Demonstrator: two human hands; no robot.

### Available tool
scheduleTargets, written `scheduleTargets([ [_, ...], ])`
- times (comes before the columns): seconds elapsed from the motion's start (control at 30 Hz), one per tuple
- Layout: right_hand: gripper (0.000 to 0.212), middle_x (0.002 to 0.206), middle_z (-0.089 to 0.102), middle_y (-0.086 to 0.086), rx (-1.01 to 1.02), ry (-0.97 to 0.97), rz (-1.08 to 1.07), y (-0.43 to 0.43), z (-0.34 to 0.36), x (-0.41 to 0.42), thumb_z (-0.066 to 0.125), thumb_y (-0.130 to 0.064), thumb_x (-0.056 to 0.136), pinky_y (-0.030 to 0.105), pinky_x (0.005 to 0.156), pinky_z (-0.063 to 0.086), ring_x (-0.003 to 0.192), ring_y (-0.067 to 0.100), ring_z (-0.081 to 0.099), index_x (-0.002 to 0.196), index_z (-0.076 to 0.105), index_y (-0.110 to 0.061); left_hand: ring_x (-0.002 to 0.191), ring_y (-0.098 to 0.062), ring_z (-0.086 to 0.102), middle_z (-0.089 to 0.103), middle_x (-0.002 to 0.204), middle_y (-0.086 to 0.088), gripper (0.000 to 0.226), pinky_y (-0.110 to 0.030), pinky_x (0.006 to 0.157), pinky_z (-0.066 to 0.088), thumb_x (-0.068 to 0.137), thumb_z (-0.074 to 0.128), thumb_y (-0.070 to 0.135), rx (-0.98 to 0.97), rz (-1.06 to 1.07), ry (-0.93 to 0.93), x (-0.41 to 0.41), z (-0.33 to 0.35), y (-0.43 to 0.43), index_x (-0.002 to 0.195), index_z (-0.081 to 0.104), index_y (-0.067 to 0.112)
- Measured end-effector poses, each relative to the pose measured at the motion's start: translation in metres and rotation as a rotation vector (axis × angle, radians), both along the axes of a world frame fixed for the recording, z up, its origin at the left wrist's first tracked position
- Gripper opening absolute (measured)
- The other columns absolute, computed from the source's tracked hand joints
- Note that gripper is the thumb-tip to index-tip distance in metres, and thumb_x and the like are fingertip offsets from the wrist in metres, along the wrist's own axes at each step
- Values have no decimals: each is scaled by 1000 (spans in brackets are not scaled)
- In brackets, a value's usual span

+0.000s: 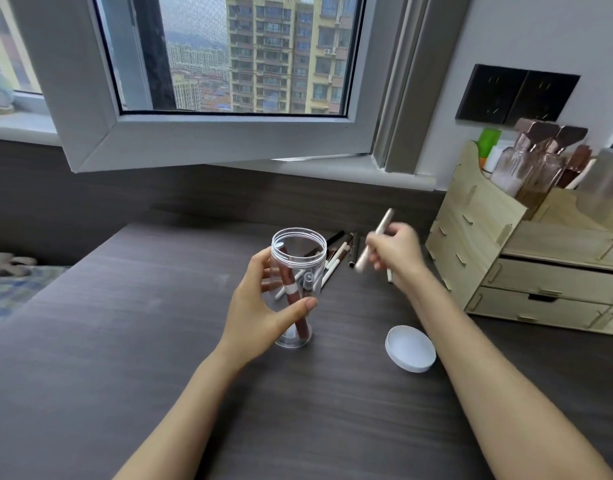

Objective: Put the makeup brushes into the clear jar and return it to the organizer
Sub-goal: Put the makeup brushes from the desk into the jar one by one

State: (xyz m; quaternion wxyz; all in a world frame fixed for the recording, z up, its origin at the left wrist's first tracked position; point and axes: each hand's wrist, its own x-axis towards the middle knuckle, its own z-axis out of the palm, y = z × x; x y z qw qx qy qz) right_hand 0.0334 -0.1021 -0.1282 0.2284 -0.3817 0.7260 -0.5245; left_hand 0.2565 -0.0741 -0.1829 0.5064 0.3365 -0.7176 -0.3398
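Note:
A clear jar (298,258) stands open on the dark desk, slightly tilted, with my left hand (263,306) wrapped around its side. Inside it leans a brown brush handle with a white band (293,292). My right hand (395,254) is raised just right of the jar, gripping a silvery-white brush (376,237) that points up and to the right, blurred. Several more brushes (339,252) lie on the desk behind the jar. The wooden organizer (488,244) stands at the right.
The jar's white lid (410,348) lies upside down on the desk (125,341) near my right forearm. Bottles (537,161) fill the organizer's top. An open window frame (194,133) hangs over the desk's far edge. A bed with a checked cover (10,292) is at left.

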Motion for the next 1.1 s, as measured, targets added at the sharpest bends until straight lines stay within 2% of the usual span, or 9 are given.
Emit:
scheduleTargets([
  [0.17,18,73,62,6,-553,-179,295,52,68,54,57,3,84,22,45,52,48,9,63,84,51,-14,103,2,58,59,114,19,78,-3,83,41,55,75,51,18,0,9,-1,0,2,124,42,36],
  [0.33,14,74,64,-3,-230,708,371,61,70,84,60,-29,84,24,63,43,72,14,58,79,64,-17,103,0,59,60,112,18,74,-3,83,41,59,79,39,14,8,-4,-1,1,1,123,42,34],
  [0.4,19,88,65,0,-137,887,429,57,63,85,58,-27,83,31,76,44,86,18,52,85,70,-12,103,2,58,60,111,22,73,-3,83,41,60,79,40,4,10,-11,-1,1,2,122,42,37],
  [0.5,16,94,64,-5,-62,742,532,54,60,83,57,-17,80,32,84,47,96,19,55,85,72,-17,103,8,56,58,112,24,71,-2,83,40,60,79,42,-1,9,-15,-1,2,2,120,40,42],
  [0.63,16,76,67,-9,-52,328,625,50,62,67,60,-8,82,13,63,48,70,1,61,83,73,-17,103,10,55,56,113,26,76,-2,83,41,58,78,47,4,8,-8,-1,2,2,123,41,36],
  [0.77,24,77,68,4,-151,15,338,24,49,29,58,-1,83,21,62,48,70,11,60,71,66,-20,102,9,56,58,111,26,75,-3,83,41,58,80,44,5,7,2,-1,1,1,122,41,37],
  [0.9,20,86,74,15,127,258,41,-21,-4,-3,54,-11,79,38,79,57,81,31,70,62,63,-19,104,6,57,58,110,33,72,-3,83,41,55,74,54,7,6,1,-1,2,0,118,39,47],
  [0.97,10,103,73,17,238,403,-10,-34,-23,-5,57,-18,82,36,88,53,100,36,67,80,67,-16,105,4,57,58,112,29,73,-3,83,41,55,74,54,3,4,1,-1,2,0,119,40,45],
  [1.1,32,122,64,19,334,497,-34,-58,-43,0,57,-24,88,34,86,48,114,36,59,112,60,-4,106,2,57,57,115,24,78,-5,85,42,56,74,53,5,-12,-5,-2,0,-3,125,41,36],
])
